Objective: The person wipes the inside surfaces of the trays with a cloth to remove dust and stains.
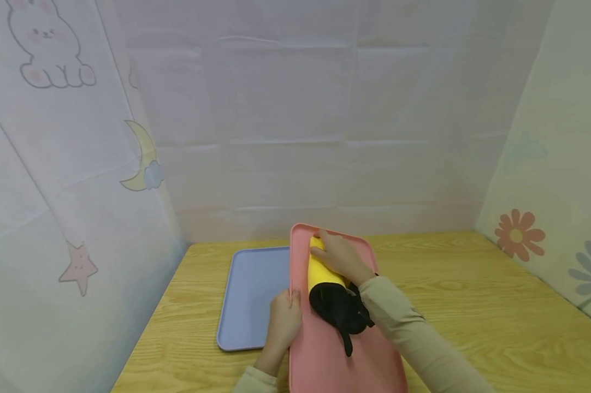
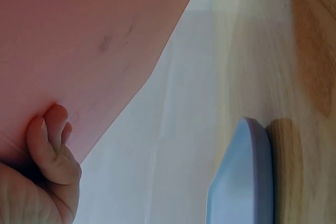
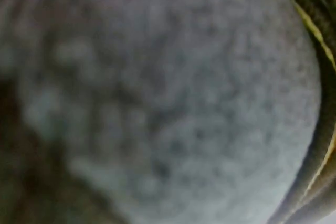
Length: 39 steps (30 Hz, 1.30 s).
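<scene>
A pink tray (image 1: 325, 360) is held tilted up above the table. My left hand (image 1: 284, 316) grips its left edge, with the thumb on the near side. In the left wrist view, the fingers of that hand (image 2: 55, 156) curl against the tray's scuffed underside (image 2: 121, 30). Over the tray's inner face, my right hand (image 1: 342, 256) holds a yellow pouch (image 1: 320, 273) with black ends and a black strap (image 1: 346, 338), fingers over its upper end. Blurred grey fabric fills most of the right wrist view, beside a dark edge with yellow stitching (image 3: 320, 40).
A blue-grey tray (image 1: 253, 289) lies flat on the wooden table (image 1: 472, 305), left of and partly behind the pink one. Pale cloth walls (image 1: 285, 109) with printed figures enclose the table at the back and both sides.
</scene>
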Each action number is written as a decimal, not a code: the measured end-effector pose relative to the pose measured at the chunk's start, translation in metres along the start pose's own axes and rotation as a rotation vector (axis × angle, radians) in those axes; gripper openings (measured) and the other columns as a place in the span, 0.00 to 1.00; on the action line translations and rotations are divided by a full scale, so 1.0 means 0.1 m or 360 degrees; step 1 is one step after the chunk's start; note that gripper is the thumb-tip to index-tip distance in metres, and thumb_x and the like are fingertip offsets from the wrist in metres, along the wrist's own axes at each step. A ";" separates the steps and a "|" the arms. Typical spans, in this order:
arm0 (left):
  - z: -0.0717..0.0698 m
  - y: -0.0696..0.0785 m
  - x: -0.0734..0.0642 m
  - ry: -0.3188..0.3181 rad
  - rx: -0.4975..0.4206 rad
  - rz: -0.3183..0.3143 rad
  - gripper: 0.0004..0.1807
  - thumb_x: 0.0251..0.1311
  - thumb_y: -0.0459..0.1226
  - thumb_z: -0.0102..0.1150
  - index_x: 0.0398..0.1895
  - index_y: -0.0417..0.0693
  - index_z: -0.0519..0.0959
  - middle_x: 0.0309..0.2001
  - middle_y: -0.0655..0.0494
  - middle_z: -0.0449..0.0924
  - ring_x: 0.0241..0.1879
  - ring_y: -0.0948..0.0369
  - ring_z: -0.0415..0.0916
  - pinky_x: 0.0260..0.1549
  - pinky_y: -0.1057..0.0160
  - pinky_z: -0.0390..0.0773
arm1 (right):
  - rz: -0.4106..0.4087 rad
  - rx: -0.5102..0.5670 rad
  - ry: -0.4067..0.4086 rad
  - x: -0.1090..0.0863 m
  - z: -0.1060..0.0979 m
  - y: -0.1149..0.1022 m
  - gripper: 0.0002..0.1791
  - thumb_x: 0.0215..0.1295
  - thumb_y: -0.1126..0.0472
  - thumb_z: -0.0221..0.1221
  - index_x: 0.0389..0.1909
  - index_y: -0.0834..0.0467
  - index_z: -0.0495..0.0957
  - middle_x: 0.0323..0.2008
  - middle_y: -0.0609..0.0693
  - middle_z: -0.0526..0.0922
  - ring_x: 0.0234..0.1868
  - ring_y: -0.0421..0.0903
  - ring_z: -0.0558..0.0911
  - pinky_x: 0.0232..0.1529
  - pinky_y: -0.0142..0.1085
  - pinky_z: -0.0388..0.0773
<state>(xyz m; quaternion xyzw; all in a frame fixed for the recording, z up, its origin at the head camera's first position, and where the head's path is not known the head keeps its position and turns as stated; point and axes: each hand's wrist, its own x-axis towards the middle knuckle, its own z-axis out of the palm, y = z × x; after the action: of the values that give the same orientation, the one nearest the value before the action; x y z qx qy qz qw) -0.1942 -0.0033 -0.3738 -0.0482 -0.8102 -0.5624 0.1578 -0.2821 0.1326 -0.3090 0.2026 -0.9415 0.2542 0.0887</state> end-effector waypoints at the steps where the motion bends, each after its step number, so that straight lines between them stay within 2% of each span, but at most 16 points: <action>1: 0.01 0.00 0.00 -0.0002 0.0007 -0.0002 0.20 0.63 0.29 0.44 0.11 0.46 0.58 0.13 0.61 0.52 0.14 0.65 0.50 0.13 0.69 0.54 | -0.0018 0.0012 0.0001 0.00 0.01 -0.04 0.21 0.64 0.55 0.51 0.54 0.63 0.66 0.40 0.57 0.76 0.30 0.48 0.74 0.35 0.39 0.69; 3: 0.03 -0.01 0.00 -0.0012 0.0015 0.0005 0.20 0.61 0.27 0.43 0.11 0.45 0.59 0.12 0.60 0.52 0.14 0.65 0.51 0.13 0.68 0.55 | -0.0064 0.0033 -0.0003 0.00 0.01 -0.12 0.20 0.64 0.56 0.51 0.53 0.62 0.66 0.33 0.55 0.75 0.27 0.48 0.72 0.32 0.38 0.68; 7: 0.05 -0.01 -0.02 -0.0052 0.0003 0.0016 0.17 0.58 0.24 0.40 0.12 0.42 0.61 0.14 0.59 0.54 0.16 0.63 0.54 0.16 0.66 0.60 | -0.0155 0.0061 -0.0006 -0.01 0.02 -0.25 0.16 0.64 0.58 0.51 0.50 0.61 0.67 0.23 0.50 0.67 0.21 0.47 0.66 0.27 0.36 0.62; 12: 0.04 -0.01 -0.03 -0.0059 -0.0006 0.0009 0.16 0.58 0.24 0.39 0.13 0.41 0.63 0.14 0.59 0.55 0.17 0.63 0.56 0.17 0.66 0.62 | -0.0154 0.0019 0.0049 -0.01 0.05 -0.28 0.16 0.62 0.59 0.53 0.49 0.61 0.67 0.24 0.47 0.67 0.22 0.44 0.65 0.27 0.35 0.62; 19: 0.04 -0.01 -0.03 -0.0028 -0.0019 0.0014 0.18 0.60 0.25 0.41 0.12 0.41 0.63 0.14 0.60 0.54 0.16 0.64 0.55 0.16 0.66 0.61 | -0.0091 -0.0073 0.0017 -0.02 0.07 -0.27 0.20 0.58 0.58 0.54 0.50 0.60 0.65 0.20 0.48 0.66 0.18 0.45 0.64 0.22 0.34 0.61; 23: 0.03 -0.01 -0.03 -0.0002 -0.0019 0.0040 0.17 0.61 0.26 0.43 0.12 0.41 0.64 0.13 0.61 0.54 0.16 0.64 0.55 0.15 0.67 0.60 | -0.0067 -0.0118 0.0029 -0.03 0.06 -0.27 0.22 0.58 0.57 0.55 0.52 0.58 0.65 0.21 0.48 0.65 0.19 0.45 0.65 0.22 0.34 0.61; 31: -0.02 -0.01 -0.02 0.0002 -0.0032 0.0026 0.20 0.65 0.34 0.44 0.12 0.44 0.61 0.12 0.61 0.54 0.13 0.67 0.53 0.13 0.69 0.57 | -0.0036 -0.0173 -0.0004 -0.05 0.03 -0.15 0.24 0.58 0.57 0.53 0.55 0.58 0.63 0.17 0.49 0.64 0.14 0.45 0.62 0.17 0.33 0.57; 39: -0.07 -0.05 0.01 0.0022 -0.0037 -0.0003 0.20 0.63 0.32 0.45 0.12 0.47 0.58 0.13 0.61 0.52 0.14 0.65 0.51 0.13 0.69 0.55 | 0.0020 -0.0128 -0.0041 -0.09 0.03 0.07 0.22 0.58 0.59 0.54 0.53 0.61 0.63 0.17 0.49 0.64 0.14 0.45 0.60 0.19 0.33 0.56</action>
<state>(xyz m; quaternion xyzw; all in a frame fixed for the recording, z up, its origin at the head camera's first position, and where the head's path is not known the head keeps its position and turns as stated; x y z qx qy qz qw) -0.1945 -0.0116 -0.3754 -0.0454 -0.8026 -0.5721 0.1624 -0.2771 0.1398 -0.3170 0.1961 -0.9533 0.2142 0.0830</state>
